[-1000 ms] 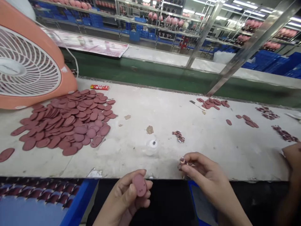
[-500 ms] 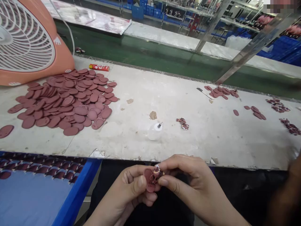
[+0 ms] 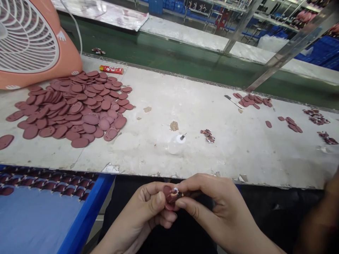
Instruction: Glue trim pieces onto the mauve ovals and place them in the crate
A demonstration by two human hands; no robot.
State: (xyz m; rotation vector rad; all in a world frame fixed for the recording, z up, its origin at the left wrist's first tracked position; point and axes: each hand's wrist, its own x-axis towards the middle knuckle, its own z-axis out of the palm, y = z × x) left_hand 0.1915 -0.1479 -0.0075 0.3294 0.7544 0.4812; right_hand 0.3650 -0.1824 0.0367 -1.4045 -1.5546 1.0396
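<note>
Oval maroon pad [image 3: 167, 201] sits between both hands, held just in front of the near edge of the surface [image 3: 233, 157]. The left hand [image 3: 147, 208] is curled and nearly closed, its thumb and fingers gripping the pad from below and from the side. The right hand [image 3: 209, 201] is also nearly closed, with thumb and forefinger pinching a small glossy patterned piece [image 3: 174, 194] against the pad's face; the fingers partly hide both pieces.

Across the surface, a large spread of overlapping maroon ovals [image 3: 76, 113] covers the left part, and one oval [image 3: 5, 141] lies apart at the left edge. An orange desk fan [image 3: 67, 61] stands at the far left corner, just behind the spread, with a red packet [image 3: 111, 70] beside it along the far edge. Near the middle stands a small translucent squeeze bottle [image 3: 176, 144] with a fine metal tip, and a little cluster of patterned pieces [image 3: 207, 135] lies just to its right. Smaller groups of ovals and a knife [image 3: 233, 101] lie toward the far right. Below the near edge at left, a blue tray [image 3: 87, 208] holds rows of maroon pieces.
</note>
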